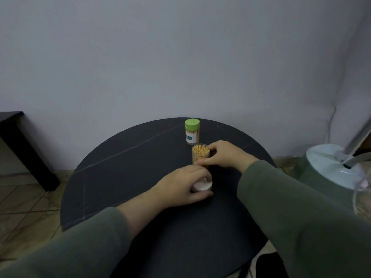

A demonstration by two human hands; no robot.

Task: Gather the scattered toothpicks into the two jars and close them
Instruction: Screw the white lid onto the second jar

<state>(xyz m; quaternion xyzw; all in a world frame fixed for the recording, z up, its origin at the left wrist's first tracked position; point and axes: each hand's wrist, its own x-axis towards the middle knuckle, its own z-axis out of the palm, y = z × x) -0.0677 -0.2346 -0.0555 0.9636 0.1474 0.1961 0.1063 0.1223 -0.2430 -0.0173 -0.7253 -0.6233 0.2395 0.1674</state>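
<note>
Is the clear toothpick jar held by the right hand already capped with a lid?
No: the clear toothpick jar gripped by the right hand stands open, toothpick tips showing at its mouth, while the left hand holds the white lid.

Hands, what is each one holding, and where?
Right hand grips the open toothpick jar around its side. Left hand grips the white lid at its rim.

Matt dark table (124, 169); clear plastic jar (200, 155)

Home room: round dark table (120, 177), plain wall (180, 57), tiled floor (24, 207), fan base (329, 165).
</note>
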